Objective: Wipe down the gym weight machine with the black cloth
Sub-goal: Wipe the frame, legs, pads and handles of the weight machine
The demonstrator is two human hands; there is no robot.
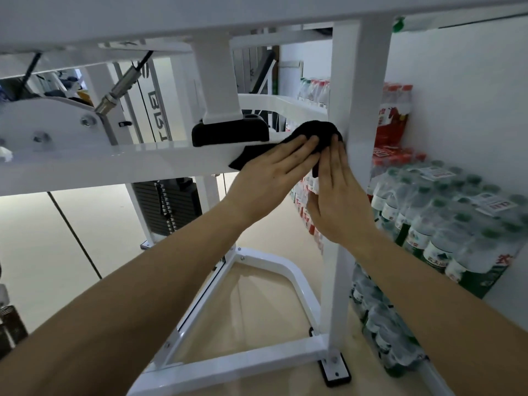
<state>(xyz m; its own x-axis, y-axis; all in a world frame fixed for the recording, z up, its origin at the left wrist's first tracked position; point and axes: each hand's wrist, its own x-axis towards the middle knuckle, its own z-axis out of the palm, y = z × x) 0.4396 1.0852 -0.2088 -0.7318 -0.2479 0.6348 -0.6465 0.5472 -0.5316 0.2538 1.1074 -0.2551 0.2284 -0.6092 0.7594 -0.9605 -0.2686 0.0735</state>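
Note:
The white weight machine frame fills the view; its horizontal bar (120, 164) meets a vertical post (363, 90) at centre right. A black cloth (311, 132) lies bunched at that joint. My left hand (274, 172) presses the cloth against the bar with straight fingers. Beside it, my right hand (337, 195) lies flat with straight fingers on the cloth's right part, against the post. A black rubber pad (228, 132) sits on the bar just left of the cloth.
Shrink-wrapped packs of water bottles (445, 218) are stacked along the right wall, close to the post. The black weight stack (168, 204) hangs behind the bar. The white base frame (257, 361) rests on the beige floor below. A steel cable fitting (120, 87) runs at upper left.

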